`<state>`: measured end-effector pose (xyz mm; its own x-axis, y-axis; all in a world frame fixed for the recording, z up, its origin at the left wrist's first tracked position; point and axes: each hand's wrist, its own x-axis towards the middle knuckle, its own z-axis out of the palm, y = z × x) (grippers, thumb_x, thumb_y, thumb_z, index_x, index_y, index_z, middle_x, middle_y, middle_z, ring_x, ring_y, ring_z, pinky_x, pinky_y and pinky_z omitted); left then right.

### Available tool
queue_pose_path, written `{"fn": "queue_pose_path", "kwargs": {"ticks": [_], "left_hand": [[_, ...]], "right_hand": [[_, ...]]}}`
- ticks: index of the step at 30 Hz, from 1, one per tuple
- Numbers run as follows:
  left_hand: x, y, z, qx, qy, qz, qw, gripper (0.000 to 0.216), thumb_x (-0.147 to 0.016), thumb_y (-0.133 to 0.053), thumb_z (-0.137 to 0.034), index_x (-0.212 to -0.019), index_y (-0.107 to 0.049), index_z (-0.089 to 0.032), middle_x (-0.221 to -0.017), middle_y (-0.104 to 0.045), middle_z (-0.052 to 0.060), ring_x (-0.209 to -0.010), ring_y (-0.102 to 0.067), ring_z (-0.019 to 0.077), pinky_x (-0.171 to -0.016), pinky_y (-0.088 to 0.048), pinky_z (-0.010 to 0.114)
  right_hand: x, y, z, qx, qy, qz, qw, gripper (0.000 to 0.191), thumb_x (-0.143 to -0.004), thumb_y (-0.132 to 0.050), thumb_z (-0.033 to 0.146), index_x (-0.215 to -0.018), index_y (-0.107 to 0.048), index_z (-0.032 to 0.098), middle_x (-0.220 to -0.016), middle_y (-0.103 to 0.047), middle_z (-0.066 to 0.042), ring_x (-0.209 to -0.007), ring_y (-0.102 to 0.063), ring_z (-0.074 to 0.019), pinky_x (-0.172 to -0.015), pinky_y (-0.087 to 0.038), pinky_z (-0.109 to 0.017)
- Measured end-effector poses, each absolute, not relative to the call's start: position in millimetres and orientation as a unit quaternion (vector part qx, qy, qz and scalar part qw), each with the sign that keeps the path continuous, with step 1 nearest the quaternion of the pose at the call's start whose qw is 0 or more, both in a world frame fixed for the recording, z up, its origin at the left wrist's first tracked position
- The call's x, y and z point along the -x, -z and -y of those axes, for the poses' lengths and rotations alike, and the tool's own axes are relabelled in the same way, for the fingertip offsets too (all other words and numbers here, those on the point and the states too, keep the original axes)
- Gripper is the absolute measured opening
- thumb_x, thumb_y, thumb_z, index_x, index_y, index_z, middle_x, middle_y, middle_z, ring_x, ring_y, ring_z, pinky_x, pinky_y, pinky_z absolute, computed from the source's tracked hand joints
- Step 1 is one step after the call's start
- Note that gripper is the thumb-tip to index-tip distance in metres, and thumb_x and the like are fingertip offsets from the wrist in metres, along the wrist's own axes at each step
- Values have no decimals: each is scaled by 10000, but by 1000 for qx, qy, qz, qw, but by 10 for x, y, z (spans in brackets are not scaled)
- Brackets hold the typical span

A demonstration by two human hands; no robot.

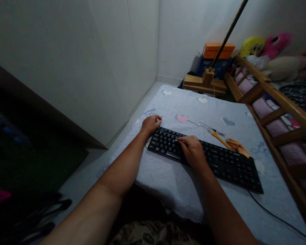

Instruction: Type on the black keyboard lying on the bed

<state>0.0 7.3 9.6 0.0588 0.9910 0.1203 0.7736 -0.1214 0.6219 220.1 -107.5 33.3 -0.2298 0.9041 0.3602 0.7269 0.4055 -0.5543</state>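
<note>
A black keyboard (229, 163) lies at a slant on the cloth-covered table. My left hand (151, 124) rests by its far left corner, fingers curled in; whatever they may hold is hidden. Over the left half of the keys, my right hand (192, 147) is closed in a pinch. A tiny pale tip shows at its fingertips, too small to name. Just beyond the keyboard are a brush with an orange handle (221, 140), a folded orange cloth (238, 147) and a thin metal tool (219, 132).
The light cloth (168, 180) has a heart pattern. A white panel (112, 68) rises at the left, and a wooden rail (277, 98) runs along the right. A wooden stand (206, 81) holding a dark pole is at the back. The keyboard cable (272, 216) trails off right.
</note>
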Motion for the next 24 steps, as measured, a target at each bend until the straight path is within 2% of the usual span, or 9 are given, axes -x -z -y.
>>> {"fn": "queue_pose_path", "kwargs": {"ticks": [24], "left_hand": [[5, -78, -76, -699, -276, -627, 203, 249, -822, -546, -324, -969, -708, -204, -756, -660, 11, -699, -570, 141, -622, -373, 247]], "right_hand": [[-2128, -365, 1113, 503, -171, 778, 335, 169, -898, -520, 210, -870, -686, 222, -872, -713, -58, -897, -599, -227, -850, -440, -386]]}}
